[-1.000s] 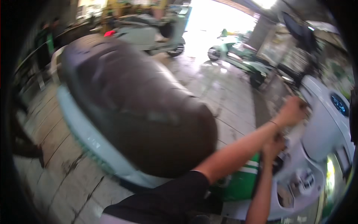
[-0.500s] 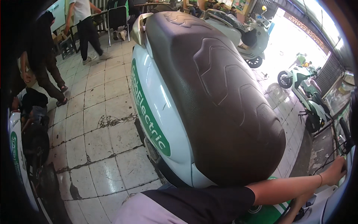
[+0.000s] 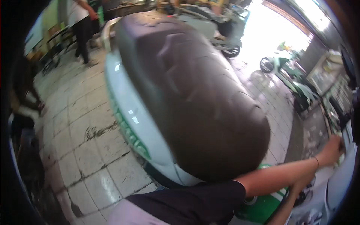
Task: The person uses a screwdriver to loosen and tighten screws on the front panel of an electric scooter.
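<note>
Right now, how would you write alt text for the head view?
A person's left hand is beside a scooter's pale front bodywork at right, the right forearm below. A brown seat fills the blurred centre. Other scooters stand behind.

1. Pale scooter point(image 3: 225, 32) is standing at 1 o'clock.
2. White-green scooter point(image 3: 288, 73) is standing at 2 o'clock.
3. Doorway point(image 3: 264, 32) is glaring, 1–2 o'clock.
4. Person in white top point(image 3: 81, 35) is standing at 10 o'clock.
5. Cracked tile floor point(image 3: 101, 183) is spreading, 8 o'clock.
</note>
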